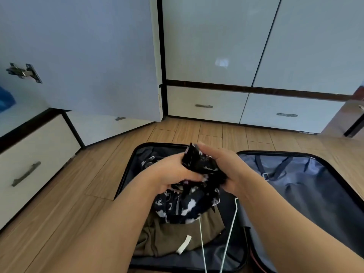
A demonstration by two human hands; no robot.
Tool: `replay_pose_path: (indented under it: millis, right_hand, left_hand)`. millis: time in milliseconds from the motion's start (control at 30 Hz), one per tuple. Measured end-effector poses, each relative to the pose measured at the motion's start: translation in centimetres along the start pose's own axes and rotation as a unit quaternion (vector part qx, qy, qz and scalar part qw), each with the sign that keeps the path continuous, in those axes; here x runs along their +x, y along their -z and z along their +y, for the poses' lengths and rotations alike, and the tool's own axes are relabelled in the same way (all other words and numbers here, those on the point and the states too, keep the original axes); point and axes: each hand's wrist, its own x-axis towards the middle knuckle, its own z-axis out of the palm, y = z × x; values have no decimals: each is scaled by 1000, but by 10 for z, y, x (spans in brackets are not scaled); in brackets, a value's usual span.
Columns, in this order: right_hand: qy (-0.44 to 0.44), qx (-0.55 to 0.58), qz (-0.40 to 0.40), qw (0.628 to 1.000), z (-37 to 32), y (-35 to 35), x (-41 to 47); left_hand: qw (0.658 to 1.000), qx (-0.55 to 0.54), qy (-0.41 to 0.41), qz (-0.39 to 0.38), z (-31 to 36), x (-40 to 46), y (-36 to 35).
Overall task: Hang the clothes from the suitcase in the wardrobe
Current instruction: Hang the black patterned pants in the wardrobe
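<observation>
An open black suitcase (126, 178) lies on the wooden floor in front of the wardrobe (216, 46). Both my hands hold a bunched black garment with a white print (189, 205) above the suitcase's left half. My left hand (171, 174) grips it from the left and my right hand (222, 164) grips it from the right. A white wire hanger (229, 235) hangs below the garment, near my right wrist. An olive-green garment (177, 231) lies in the suitcase underneath. The right half (307, 194) shows only blue lining and straps.
One wardrobe door (88, 56) stands open on the left, its hinge visible. White drawers with metal handles (203, 106) run along the wardrobe's base. Something blue (6, 99) shows inside the wardrobe at the far left edge. Bare wooden floor surrounds the suitcase.
</observation>
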Motion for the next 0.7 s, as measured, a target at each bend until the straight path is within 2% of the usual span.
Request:
replay_pose_path:
  millis: [67,133,167,233,300,333,467,533,633,700]
  right_hand:
    - [45,-97,-22,994,0,3,-1]
    - [76,-217,0,973,4,2,-2]
    - [92,-244,22,965,4,1,0]
    - [101,-227,82,965,7,3,7]
    - [109,-200,130,965,7,6,9]
    - [116,-198,129,965,7,9,10]
    - [136,-175,33,975,15,4,5]
    - [129,-181,27,975,19,1,6]
    - [120,-202,69,970,18,3,9]
    - [104,-196,142,965,16,12,12]
  left_hand:
    - [996,-11,-15,91,0,5,3]
    - [985,-17,-22,169,-2,10,9]
    - [979,-10,-26,202,-4,12,14]
    - [968,-4,-31,250,-9,13,23]
    - [965,-29,-39,256,-13,10,28]
    - [967,-39,-42,248,-15,8,29]
    - [977,-20,-43,208,-15,5,20]
    - [977,-6,-37,210,-13,7,17]
    - [978,-19,-23,209,-14,11,23]
    - [976,-12,-8,216,-19,11,30]
